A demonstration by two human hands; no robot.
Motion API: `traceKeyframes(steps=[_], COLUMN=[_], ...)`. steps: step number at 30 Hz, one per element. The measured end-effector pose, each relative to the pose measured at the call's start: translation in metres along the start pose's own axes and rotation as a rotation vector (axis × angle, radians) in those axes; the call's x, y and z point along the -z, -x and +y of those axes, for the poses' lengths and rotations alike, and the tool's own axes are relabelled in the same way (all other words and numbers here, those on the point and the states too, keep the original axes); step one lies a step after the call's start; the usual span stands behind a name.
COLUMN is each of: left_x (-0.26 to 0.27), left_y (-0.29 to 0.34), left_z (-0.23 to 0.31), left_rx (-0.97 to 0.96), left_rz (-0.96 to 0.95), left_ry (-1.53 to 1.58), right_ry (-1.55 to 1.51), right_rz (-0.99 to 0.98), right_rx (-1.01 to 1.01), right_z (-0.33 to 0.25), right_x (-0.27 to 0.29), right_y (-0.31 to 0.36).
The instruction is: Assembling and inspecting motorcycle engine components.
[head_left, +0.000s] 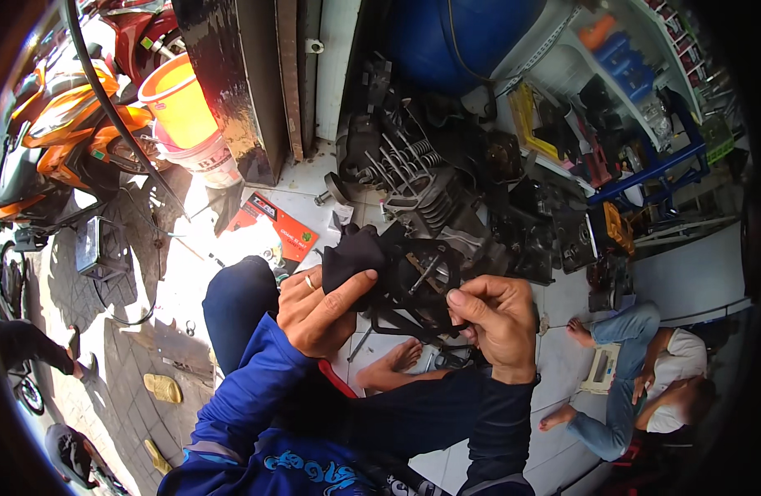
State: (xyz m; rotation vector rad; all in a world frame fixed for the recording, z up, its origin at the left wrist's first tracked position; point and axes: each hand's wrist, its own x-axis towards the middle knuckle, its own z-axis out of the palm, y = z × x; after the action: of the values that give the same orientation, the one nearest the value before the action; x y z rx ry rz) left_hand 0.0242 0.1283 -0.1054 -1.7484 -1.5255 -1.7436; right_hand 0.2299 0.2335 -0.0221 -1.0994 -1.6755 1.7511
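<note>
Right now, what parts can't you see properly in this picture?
- Head view: the black engine part is partly hidden by the black rag and both hands.
- The left hand pinches the rag; its palm faces away.
- The right hand grips the part's edge; its fingertips are hidden behind it.
- The orange motorbike is cut off by the left rim.

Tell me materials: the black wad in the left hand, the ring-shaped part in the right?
Black wad: cloth, probably; matte, soft folds, bunched under the left hand thumb. Ring-shaped part: looks like thin flat gasket or dark metal; rigid outline, dull black finish. Right hand fingers pinch its rim. Cannot tell which.
</note>
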Motion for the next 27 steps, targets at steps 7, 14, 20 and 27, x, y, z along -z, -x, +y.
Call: traceKeyframes(steps=[7, 14, 20, 27], left_x=[0.02, 0.01, 0.031, 0.025], left_y=[0.001, 0.018, -0.002, -0.096], left_z=[-0.012, -0.014, -0.007, -0.038], left_rx=[0.639, 0.553, 0.384, 0.382], left_rz=[-0.127, -1.094, -1.096, -0.753], left_ry=[0.064, -0.221, -0.297, 0.163], right_ry=[0.109, 0.138, 0.135, 0.167], right_rz=[0.147, 0.168, 0.173, 0.359], right_rx=[0.037, 0.022, 0.006, 0.181], right_z=[-0.012, -0.011, -0.012, -0.035], right_x=[0.029, 0.045, 0.039, 0.025], right_y=[0.001, -0.013, -0.026, -0.061])
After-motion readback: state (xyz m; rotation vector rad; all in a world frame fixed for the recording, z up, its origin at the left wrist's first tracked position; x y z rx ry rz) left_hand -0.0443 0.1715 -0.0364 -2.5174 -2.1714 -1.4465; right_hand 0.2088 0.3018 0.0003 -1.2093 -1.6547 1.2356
